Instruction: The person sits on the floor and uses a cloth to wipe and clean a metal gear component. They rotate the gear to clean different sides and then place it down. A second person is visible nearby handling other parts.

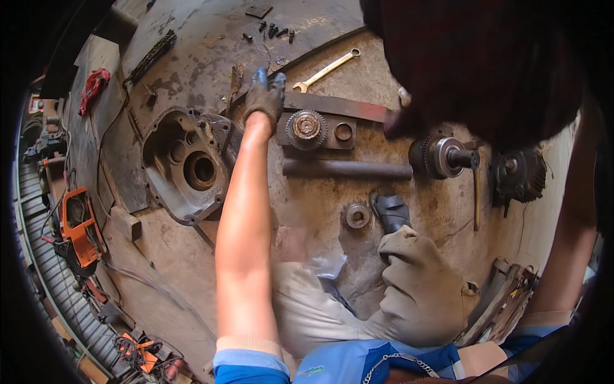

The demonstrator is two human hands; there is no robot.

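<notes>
My left hand (264, 96), in a dark glove with blue fingertips, reaches forward over the floor. Its fingers are stretched out and apart, with nothing visible in them. Just right of it lie a combination wrench (327, 69) and a long flat metal bar (339, 104). Below the bar, a toothed gear (306, 130) rests on a metal block. Left of my forearm stands a large hollow metal housing (192, 168). My right forearm (572, 230) rises along the right edge. A large, dark, blurred shape, perhaps my right glove (473, 64), fills the upper right; its fingers cannot be made out.
A round bar (348, 169) and a small gear (356, 216) lie before my shoe (391, 211). Further right are a shaft with a bearing (448, 158) and a dark gear assembly (519, 176). Several bolts (274, 31) lie at the back. An orange tool (80, 224) is at left.
</notes>
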